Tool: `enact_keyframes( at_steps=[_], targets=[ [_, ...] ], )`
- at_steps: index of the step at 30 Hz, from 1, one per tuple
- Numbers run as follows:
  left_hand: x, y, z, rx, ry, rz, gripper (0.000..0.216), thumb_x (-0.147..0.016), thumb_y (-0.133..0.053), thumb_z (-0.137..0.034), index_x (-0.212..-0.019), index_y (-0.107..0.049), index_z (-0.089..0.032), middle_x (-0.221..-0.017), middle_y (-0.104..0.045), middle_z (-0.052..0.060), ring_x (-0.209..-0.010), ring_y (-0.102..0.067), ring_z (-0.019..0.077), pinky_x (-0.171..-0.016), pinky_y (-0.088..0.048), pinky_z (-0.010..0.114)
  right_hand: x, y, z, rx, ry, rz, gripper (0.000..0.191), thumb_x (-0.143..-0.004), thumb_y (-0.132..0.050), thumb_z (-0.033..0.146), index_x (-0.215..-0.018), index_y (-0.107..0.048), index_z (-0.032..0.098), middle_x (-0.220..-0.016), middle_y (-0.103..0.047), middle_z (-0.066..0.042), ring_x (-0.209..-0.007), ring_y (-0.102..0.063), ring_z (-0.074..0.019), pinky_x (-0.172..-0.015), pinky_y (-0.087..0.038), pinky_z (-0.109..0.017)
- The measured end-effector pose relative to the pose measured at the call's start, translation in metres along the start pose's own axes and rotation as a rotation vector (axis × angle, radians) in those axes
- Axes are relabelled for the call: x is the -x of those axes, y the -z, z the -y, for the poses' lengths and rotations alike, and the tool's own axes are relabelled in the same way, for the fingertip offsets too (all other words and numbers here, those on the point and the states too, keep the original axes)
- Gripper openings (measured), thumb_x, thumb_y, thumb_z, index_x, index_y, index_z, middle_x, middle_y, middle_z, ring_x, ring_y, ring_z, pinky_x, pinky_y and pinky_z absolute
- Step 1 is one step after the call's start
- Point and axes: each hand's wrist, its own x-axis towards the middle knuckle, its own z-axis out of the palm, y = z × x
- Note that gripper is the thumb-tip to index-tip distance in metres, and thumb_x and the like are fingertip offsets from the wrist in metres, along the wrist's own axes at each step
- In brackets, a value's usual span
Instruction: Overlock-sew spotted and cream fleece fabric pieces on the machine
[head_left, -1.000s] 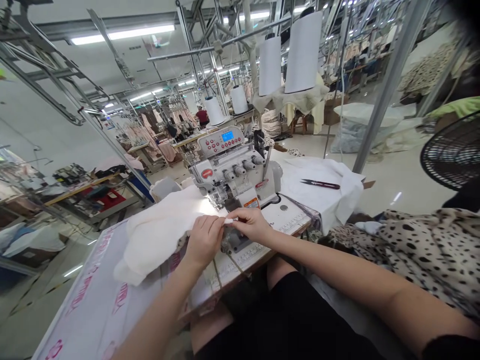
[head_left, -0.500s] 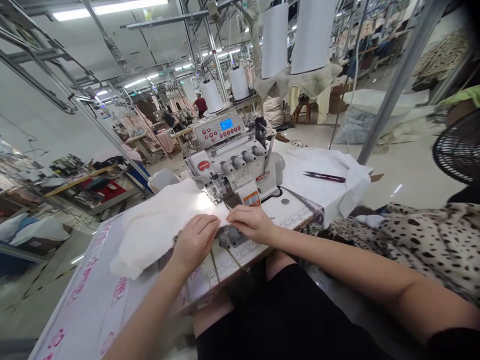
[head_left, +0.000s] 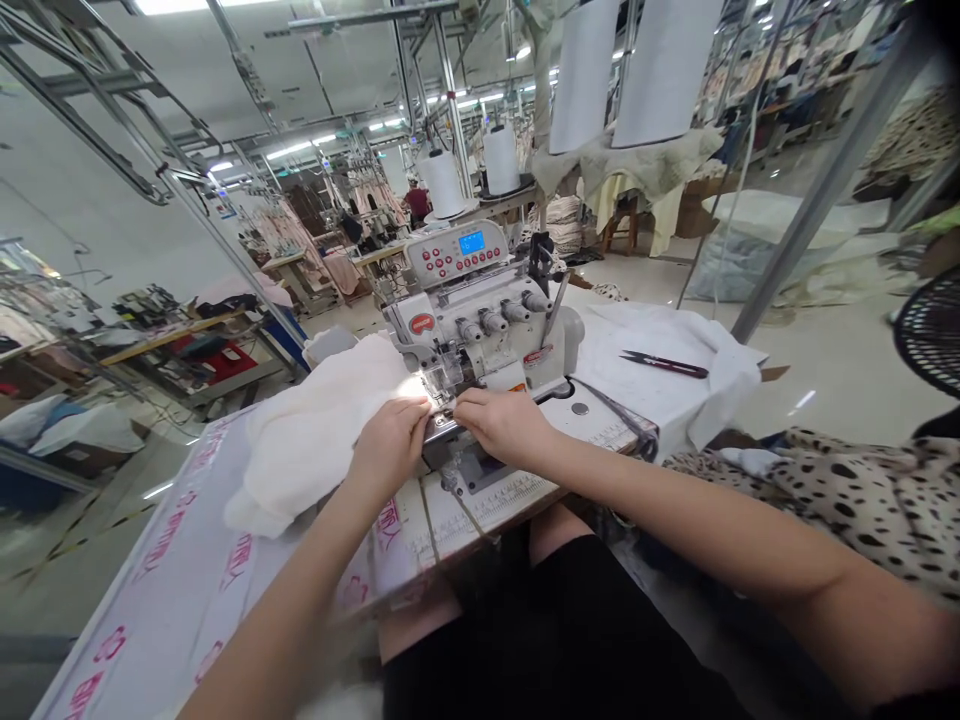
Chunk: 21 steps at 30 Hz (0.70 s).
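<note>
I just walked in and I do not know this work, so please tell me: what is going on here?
A person sits at a sewing machine in a large garment workshop. Their left hand presses soft white fabric down beside the machine's needle area. Their right hand is next to it, at the fabric's edge. Small scissors lie on a white cloth to the right of the machine.

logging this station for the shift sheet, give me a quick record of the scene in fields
machine: overlock sewing machine on a table with pink print
left hand: on the white fabric, beside the presser foot
right hand: at the fabric's edge, nearest the presser foot
thread: white cones behind the machine
nearby: thread snips on white cloth; spotted fabric at right
</note>
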Motion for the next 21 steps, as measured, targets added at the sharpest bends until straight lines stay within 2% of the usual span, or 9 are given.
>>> enact_keyframes(
  at_steps=[4, 7, 11, 16, 19, 21],
  targets=[
    [-0.021, 0.001, 0.012, -0.016, 0.223, 0.186, 0.026, -0.084, -0.037, -0.019, -0.086, -0.063, -0.017, -0.09, -0.065, 0.006, -0.084, -0.058, 0.0207, -0.072, -0.043, 0.031, 0.035, -0.007, -0.002, -0.02, -0.014, -0.119, 0.024, -0.089, -0.038, 0.021, -0.099, -0.058, 0.015, -0.101, -0.059, -0.008, -0.091, -0.053, -0.0166, -0.073, -0.042, -0.025],
    [-0.042, -0.005, 0.028, -0.025, 0.357, 0.214, 0.023, -0.078, -0.04, -0.014, -0.08, -0.063, -0.014, -0.085, -0.065, 0.01, -0.081, -0.058, 0.0233, -0.07, -0.041, 0.031, 0.066, -0.027, -0.008, -0.063, -0.12, -0.078, 0.022, -0.088, -0.038, 0.019, -0.093, -0.059, 0.014, -0.091, -0.059, -0.009, -0.085, -0.054, -0.017, -0.073, -0.044, -0.027],
    [-0.066, -0.021, 0.048, 0.004, 0.529, 0.113, 0.022, -0.075, -0.043, -0.012, -0.083, -0.063, -0.011, -0.09, -0.063, 0.015, -0.088, -0.057, 0.0265, -0.075, -0.04, 0.032, 0.084, -0.048, -0.012, -0.058, -0.26, 0.078, 0.019, -0.087, -0.039, 0.019, -0.088, -0.058, 0.014, -0.081, -0.058, -0.007, -0.078, -0.055, -0.0179, -0.071, -0.046, -0.029],
    [-0.071, -0.025, 0.058, 0.145, 0.696, -0.08, 0.012, -0.071, -0.052, -0.015, -0.077, -0.061, -0.01, -0.094, -0.061, 0.017, -0.096, -0.054, 0.0267, -0.083, -0.039, 0.033, 0.084, -0.05, -0.013, -0.086, -0.278, 0.101, 0.021, -0.087, -0.038, 0.02, -0.087, -0.058, 0.015, -0.082, -0.058, -0.007, -0.079, -0.057, -0.0175, -0.073, -0.045, -0.028],
    [-0.042, -0.002, 0.063, 0.296, 0.792, -0.247, 0.011, -0.071, -0.054, -0.021, -0.071, -0.059, -0.01, -0.084, -0.062, 0.013, -0.088, -0.056, 0.0229, -0.083, -0.041, 0.031, 0.085, -0.051, -0.016, -0.083, -0.254, 0.094, 0.022, -0.087, -0.037, 0.02, -0.086, -0.058, 0.016, -0.082, -0.059, -0.007, -0.079, -0.056, -0.0176, -0.073, -0.044, -0.028],
    [0.0, 0.028, 0.066, 0.406, 0.867, -0.42, 0.02, -0.076, -0.051, -0.028, -0.076, -0.059, -0.009, -0.08, -0.063, 0.011, -0.082, -0.058, 0.0203, -0.079, -0.044, 0.031, 0.086, -0.051, -0.016, -0.076, -0.24, 0.097, 0.023, -0.087, -0.036, 0.02, -0.085, -0.059, 0.016, -0.082, -0.059, -0.007, -0.078, -0.056, -0.0176, -0.072, -0.044, -0.028]
  ],
)
